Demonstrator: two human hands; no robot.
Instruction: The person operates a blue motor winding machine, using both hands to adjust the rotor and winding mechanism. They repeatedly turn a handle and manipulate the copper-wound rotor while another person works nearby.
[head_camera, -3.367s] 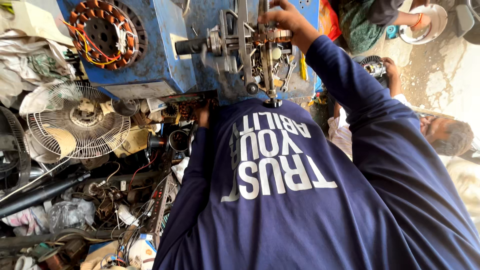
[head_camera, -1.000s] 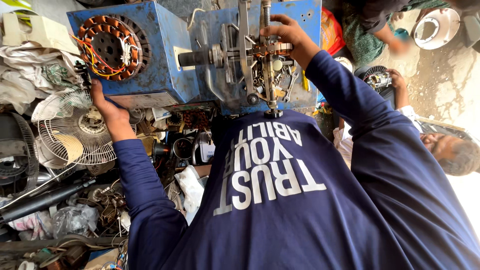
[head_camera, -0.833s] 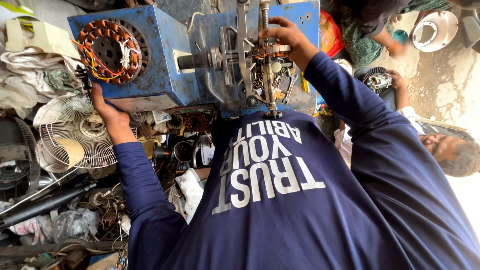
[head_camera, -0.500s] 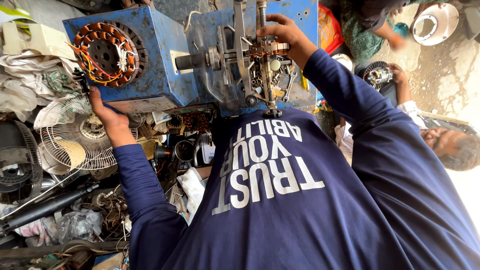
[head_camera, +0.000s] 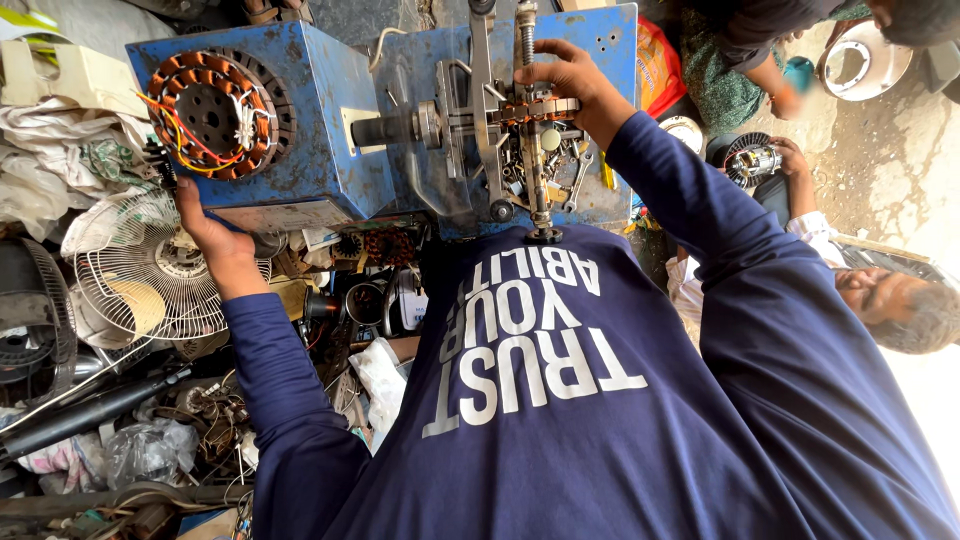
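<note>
A blue metal winding machine (head_camera: 330, 130) stands in front of me, with a copper-wound stator (head_camera: 210, 115) set in its left face. My left hand (head_camera: 215, 240) grips the machine's lower left corner, beside a small dark knob. A threaded vertical rod (head_camera: 528, 130) runs down the machine's middle and carries a copper-coloured slotted former (head_camera: 535, 108). My right hand (head_camera: 568, 78) is closed on that former, with the fingers curled over its top. My navy sleeves and shirt fill the lower frame and hide what lies below.
A white fan guard (head_camera: 150, 275) and a heap of wires, bags and scrap (head_camera: 170, 440) lie at the left. Loose bolts and spanners (head_camera: 560, 165) sit in the machine's tray. A person (head_camera: 890, 300) at the right holds a small motor part (head_camera: 750, 160).
My left arm has come out from under my body and taken the machine's lower left corner. Over the last second both hands have stayed in place. The view has shifted slightly.
</note>
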